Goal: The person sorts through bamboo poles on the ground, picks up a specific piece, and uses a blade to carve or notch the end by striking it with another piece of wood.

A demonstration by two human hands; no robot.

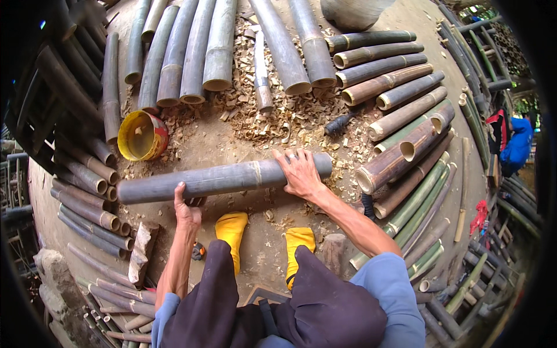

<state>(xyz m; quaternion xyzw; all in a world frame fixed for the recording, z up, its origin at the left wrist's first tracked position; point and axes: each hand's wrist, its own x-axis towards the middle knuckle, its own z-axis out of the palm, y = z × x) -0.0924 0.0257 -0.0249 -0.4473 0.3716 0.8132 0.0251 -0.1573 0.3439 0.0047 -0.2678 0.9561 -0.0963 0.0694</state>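
A long grey-brown bamboo tube (226, 181) lies level across in front of me, above the dirt floor. My left hand (187, 210) holds it from below near its left part, thumb up against the near side and fingers mostly hidden underneath. Over its right part my right hand (299, 174) is wrapped from above, fingers across the top. The tube's left end is slightly blurred. Beyond it, a blade with a wooden handle (264, 98) rests among pale shavings (290, 119). A yellow and red tub (143, 137) with liquid stands past the tube's left part.
Bamboo tubes lie in rows at the far side (217, 58), right (400, 145) and left (87, 209). Near my yellow-covered feet (232, 232) are a wooden stump (334, 253) and a wood block (142, 253). A dark object (339, 123) lies by the shavings. Someone in blue (515, 145) is far right.
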